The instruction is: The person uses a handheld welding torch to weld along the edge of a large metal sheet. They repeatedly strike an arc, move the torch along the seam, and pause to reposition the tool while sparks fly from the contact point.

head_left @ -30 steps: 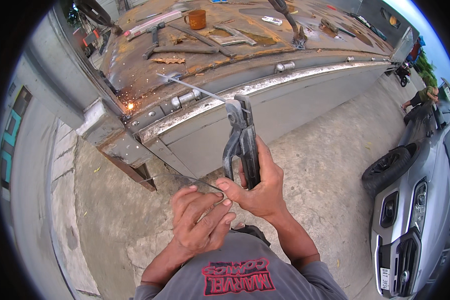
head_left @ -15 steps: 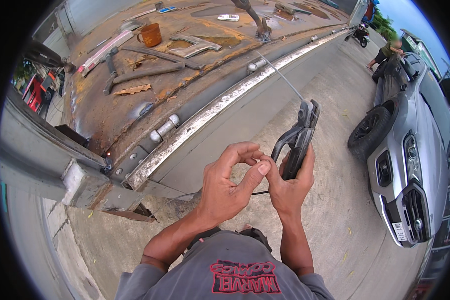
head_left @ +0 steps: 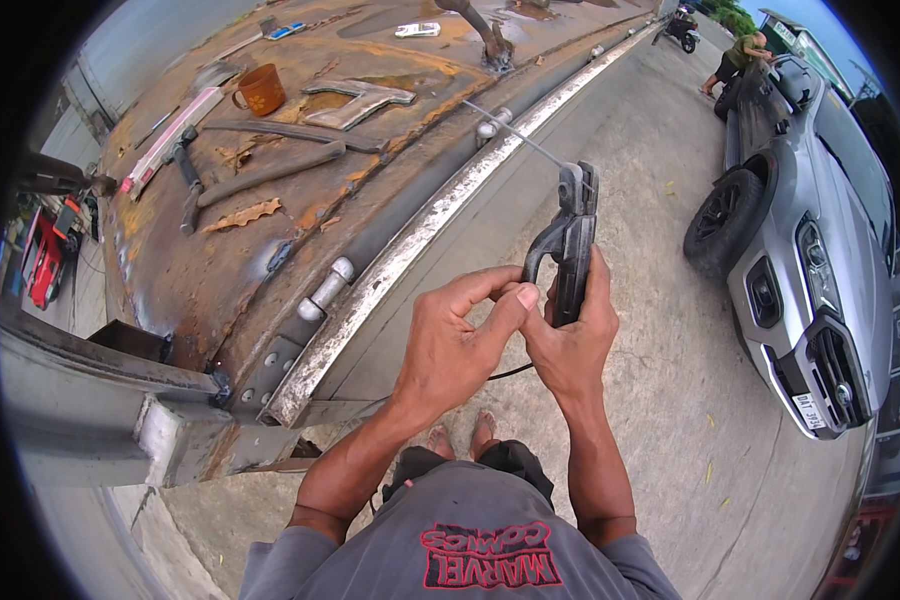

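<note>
My right hand [head_left: 580, 350] is wrapped round a black welding electrode holder [head_left: 576, 235]. A thin welding rod [head_left: 520, 135] is clamped in the holder's head and points up and left, over the edge of the rusty metal bed. My left hand [head_left: 448, 335] is closed in a pinch against the right thumb, just below the holder's lever. Anything between those fingertips is too small or hidden to make out. A black cable [head_left: 511, 374] shows behind the hands.
On the rusty bed [head_left: 300, 225] lie a hammer [head_left: 260, 178], an orange mug [head_left: 260, 91], a flat metal bar and a metal bracket [head_left: 358, 102]. A hinged side panel [head_left: 435, 205] runs along its edge. A silver pickup [head_left: 805, 230] stands right; a person [head_left: 740, 58] leans on it.
The whole view has shifted, so the bed sits further left and my feet show below. The holder is tilted more upright. Both hands keep the same grip.
</note>
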The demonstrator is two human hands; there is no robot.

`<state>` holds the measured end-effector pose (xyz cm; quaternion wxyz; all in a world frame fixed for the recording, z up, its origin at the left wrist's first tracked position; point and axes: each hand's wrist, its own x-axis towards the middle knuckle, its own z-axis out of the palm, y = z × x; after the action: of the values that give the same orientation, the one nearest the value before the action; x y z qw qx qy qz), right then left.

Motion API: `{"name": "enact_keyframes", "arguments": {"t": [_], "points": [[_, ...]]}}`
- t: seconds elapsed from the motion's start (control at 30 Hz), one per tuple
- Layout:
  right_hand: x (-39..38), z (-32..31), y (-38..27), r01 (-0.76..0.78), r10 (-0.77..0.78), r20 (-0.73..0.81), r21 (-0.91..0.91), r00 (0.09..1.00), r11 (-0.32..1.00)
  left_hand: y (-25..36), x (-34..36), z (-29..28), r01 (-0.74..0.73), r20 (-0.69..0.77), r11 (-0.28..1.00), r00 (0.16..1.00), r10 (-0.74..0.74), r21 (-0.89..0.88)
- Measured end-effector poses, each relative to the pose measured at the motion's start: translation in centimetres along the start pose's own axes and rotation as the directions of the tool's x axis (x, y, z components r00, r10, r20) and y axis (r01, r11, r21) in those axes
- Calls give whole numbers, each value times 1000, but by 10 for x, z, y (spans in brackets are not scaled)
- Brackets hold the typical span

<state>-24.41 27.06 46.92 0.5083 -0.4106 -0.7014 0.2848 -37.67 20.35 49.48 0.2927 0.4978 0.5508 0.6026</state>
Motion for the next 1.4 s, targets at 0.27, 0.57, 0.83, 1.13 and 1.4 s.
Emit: {"name": "enact_keyframes", "arguments": {"t": [0.27, 0.57, 0.83, 1.13, 1.4], "points": [[13, 4, 7, 12, -13, 37, 30, 999, 999, 1, 12, 6, 71, -47, 997, 996, -71, -3], [24, 3, 7, -9, 4, 92, 48, 996, 999, -4, 18, 10, 81, -78, 996, 994, -79, 28], [25, 6, 11, 34, -36, 90, 22, 995, 999, -9, 20, 8, 100, -88, 995, 991, -98, 25], [25, 8, 8, 46, -46, 91, 9, 995, 999, -7, 19, 3, 60, -84, 998, 995, -57, 35], [24, 11, 10, 75, -75, 69, 1, 995, 997, -8, 19, 0, 52, -80, 997, 996, -48, 56]]}}
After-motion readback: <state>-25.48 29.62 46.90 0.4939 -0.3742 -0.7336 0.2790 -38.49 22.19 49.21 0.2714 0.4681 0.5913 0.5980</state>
